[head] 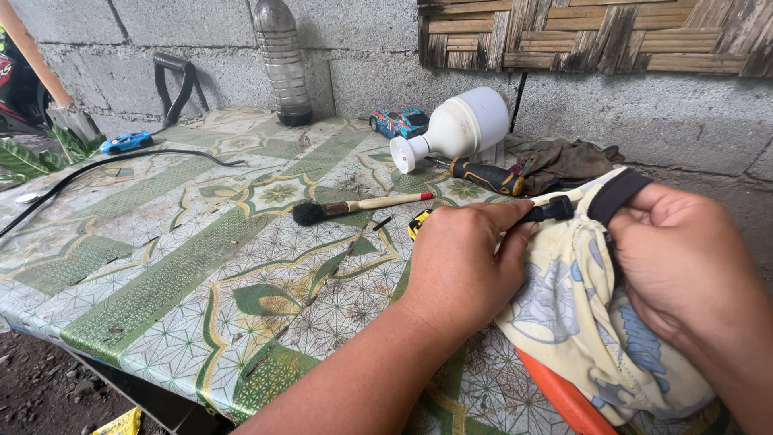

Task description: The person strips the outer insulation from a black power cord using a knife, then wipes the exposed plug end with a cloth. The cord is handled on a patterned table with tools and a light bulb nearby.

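The worktop (161, 266), covered in a green and cream patterned cloth, runs along a grey block wall (386, 48). At its right edge lies a pale printed cloth (580, 322) with a black band, bunched over something orange (564, 399) near the front edge. The person's right hand (684, 258) closes its grip on the cloth's right side, at the black band. The left hand (459, 266) rests on the cloth's left side, its grip pinching a small black tool handle (551, 211) between thumb and fingers; the tool's working end is hidden. A yellow and black object (417, 224) peeks out just behind this hand.

Towards the back edge stand a clear plastic bottle (282, 60) and a black pair of handles (177, 84) leaning on the wall. A white bulb (455, 129) lies on its side near a dark rag (568, 161). A black cable (105, 165) crosses the left part. Between bulb and hands lie a black and orange screwdriver (487, 176) and a wooden-handled brush (358, 207). Two small toy cars, one by the bulb (398, 122) and one blue at the left (126, 142), sit farther back.
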